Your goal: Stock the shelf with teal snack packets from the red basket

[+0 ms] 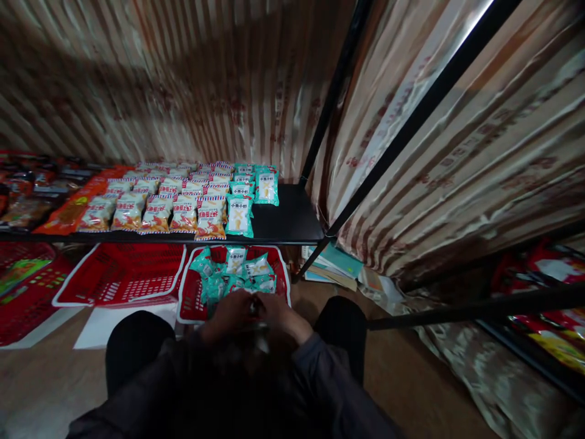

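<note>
My left hand (pixel 228 314) and my right hand (pixel 280 314) are close together over the near edge of a red basket (pixel 284 281) with a white rim. Both are dark and blurred, and their fingers do not show clearly; a small shiny thing I cannot make out lies between them. Several teal snack packets (pixel 259 266) lie loosely in the basket. Above it, on a black shelf (pixel 287 222), more teal packets (pixel 239 214) stand in a row beside white and orange packets (pixel 211 216).
Two more red baskets (pixel 132 268) sit to the left under the shelf. A black shelf post (pixel 336 91) rises at its right end. Books or papers (pixel 338 261) lie on the floor behind a post. Another rack with red packets (pixel 555 268) is at far right.
</note>
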Tool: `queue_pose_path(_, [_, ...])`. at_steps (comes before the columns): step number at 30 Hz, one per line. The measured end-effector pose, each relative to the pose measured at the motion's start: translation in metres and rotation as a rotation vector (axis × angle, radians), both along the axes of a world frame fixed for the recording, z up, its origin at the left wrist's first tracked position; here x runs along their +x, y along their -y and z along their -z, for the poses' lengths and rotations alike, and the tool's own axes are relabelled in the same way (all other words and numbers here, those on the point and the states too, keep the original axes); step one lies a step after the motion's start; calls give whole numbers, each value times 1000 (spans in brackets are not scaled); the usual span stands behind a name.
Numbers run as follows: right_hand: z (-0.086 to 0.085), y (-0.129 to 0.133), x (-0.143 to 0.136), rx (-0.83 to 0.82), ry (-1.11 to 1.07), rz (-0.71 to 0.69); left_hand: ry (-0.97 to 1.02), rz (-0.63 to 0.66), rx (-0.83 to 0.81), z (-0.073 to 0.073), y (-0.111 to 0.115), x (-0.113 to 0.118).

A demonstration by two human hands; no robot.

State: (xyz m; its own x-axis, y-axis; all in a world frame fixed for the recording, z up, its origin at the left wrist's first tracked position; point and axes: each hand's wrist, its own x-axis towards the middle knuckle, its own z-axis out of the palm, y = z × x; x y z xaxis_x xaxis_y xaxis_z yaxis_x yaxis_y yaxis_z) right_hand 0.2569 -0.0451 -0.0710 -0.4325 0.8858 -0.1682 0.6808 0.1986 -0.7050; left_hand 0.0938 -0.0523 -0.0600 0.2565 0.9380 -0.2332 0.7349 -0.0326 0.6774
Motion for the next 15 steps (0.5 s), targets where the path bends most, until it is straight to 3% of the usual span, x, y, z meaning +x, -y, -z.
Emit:
queue_pose_path(3, [5,-37,-13,62,-142,248,-31,-299,158,6,-48,-6])
queue_pose_path(7, [31,-72,-38,-48,-219,473,-44,-596,43,31,-92,-10])
queue_pose_path(11, [50,-102,-54,-77,-272,501,1,-629,6,51,-114,-16])
queue_pose_path(15, [60,-125,-62,-107,-349,512,108,-610,-49,60,-128,-20])
